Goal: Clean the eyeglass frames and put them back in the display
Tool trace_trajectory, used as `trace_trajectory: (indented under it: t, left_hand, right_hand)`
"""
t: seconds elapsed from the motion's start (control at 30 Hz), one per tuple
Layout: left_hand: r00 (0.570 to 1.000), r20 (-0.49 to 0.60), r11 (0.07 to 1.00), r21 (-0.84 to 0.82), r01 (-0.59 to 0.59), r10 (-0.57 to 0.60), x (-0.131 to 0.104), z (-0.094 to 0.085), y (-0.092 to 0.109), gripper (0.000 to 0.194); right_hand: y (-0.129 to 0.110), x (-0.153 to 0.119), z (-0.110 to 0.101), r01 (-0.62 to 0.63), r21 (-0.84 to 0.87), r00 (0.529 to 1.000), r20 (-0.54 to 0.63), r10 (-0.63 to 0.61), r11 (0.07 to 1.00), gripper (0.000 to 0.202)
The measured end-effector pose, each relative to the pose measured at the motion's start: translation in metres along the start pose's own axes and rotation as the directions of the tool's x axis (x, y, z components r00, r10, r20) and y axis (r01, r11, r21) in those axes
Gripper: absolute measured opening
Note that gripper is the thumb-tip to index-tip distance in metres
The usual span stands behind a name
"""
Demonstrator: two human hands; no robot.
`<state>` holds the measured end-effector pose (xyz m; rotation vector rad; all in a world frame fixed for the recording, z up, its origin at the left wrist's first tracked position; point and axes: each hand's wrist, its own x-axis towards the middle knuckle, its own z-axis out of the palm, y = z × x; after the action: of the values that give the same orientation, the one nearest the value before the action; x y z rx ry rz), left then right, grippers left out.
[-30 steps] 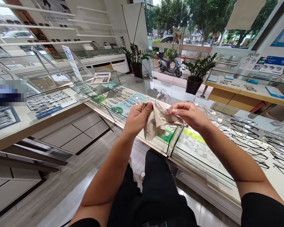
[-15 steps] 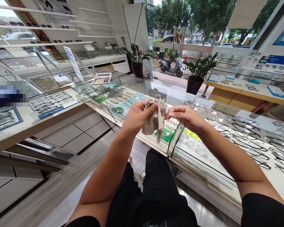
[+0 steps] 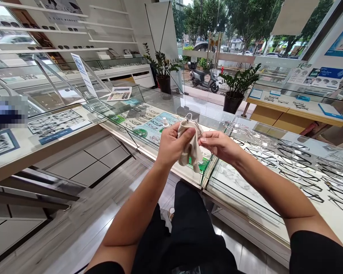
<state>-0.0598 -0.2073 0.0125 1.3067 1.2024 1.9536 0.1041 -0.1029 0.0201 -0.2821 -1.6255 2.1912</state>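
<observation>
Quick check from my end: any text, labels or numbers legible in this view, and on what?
None can be read.
Blue-and-white wall poster: characters too small and blurred.
Tilted sign on the glass counter: print too small.
Green round labels inside the case: blurred.
Calculator: keys illegible.
Cloth in the left hand: no text.

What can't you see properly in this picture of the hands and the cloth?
- Head view: the glasses are mostly wrapped in the beige cloth; only a small loop shows on top.
- The left hand and right hand pinch the cloth; the fingertips underneath are hidden.
- The small bottle is partly behind the left hand; its label is too small to read.
- A patch at the left edge is blurred out.
- The frames in the display case are too small and glary to tell apart.
</observation>
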Motion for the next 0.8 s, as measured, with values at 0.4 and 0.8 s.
trace_trajectory:
  t: [0.4,0.8]
  left_hand:
    - [0.958,0.258,0.984,-0.090,0.151,-0.123,0.004,-0.016,0.007,0.051]
    - [0.987,-0.158,0.998,-0.049,-0.027,0.019,0.004,0.016,-0.012,0.063]
  right_hand:
    - [-0.001,0.002,-0.003,0.000,0.048,1.000,0.021,-0.001,0.999,0.033]
    - [0.017,0.004,0.006,-0.009,0.072,1.000,0.025,0.007,0.997,0.037]
